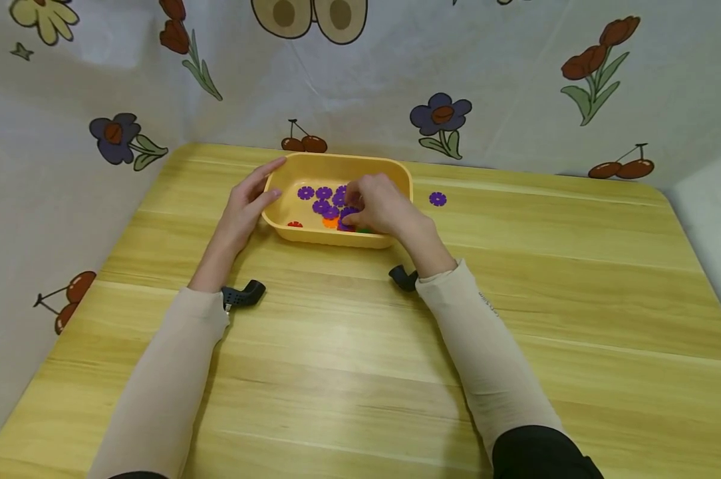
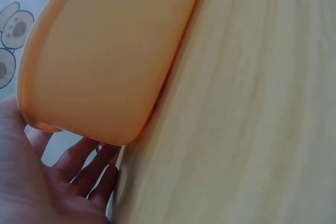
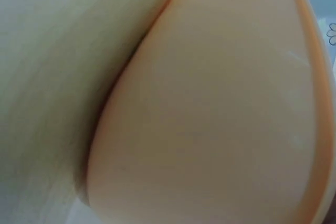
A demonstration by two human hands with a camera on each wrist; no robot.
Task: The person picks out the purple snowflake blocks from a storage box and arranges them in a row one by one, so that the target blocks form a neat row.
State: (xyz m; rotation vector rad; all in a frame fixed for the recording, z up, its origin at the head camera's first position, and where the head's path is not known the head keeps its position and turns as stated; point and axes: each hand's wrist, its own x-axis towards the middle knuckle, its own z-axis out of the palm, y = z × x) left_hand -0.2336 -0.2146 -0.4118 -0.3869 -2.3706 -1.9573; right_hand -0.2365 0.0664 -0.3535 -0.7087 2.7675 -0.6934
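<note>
Head view, purple pieces [image 1: 305, 193]: most lie together on the floor of the yellow tray [image 1: 336, 238]; one loose purple piece [image 1: 437, 199] rests on the worktop [image 1: 312, 372], just beside the tray's right end.
Head view, handling: the pieces should be very light and rather stiff, probably of smooth plastic, so they may slide over each other; you do well to pinch one at its notched edge, between thumb and finger.
Head view, look: they are flat and round, like little flowers; a red piece [image 1: 294, 224], an orange piece [image 1: 330, 223] and a green piece [image 1: 363, 231] show only partly near the close wall.
Head view, right hand [image 1: 384, 203]: you reach into the tray with bent fingers over the pieces; I cannot tell if they pinch one.
Head view, left hand [image 1: 241, 206]: you grip the tray's left end, the thumb over the rim.
Left wrist view, tray: its wall looks smooth, with rounded corners; it is likely light, so the rim is a good place for holding.
Right wrist view, tray: the outer wall appears blurred; no piece is visible here.
</note>
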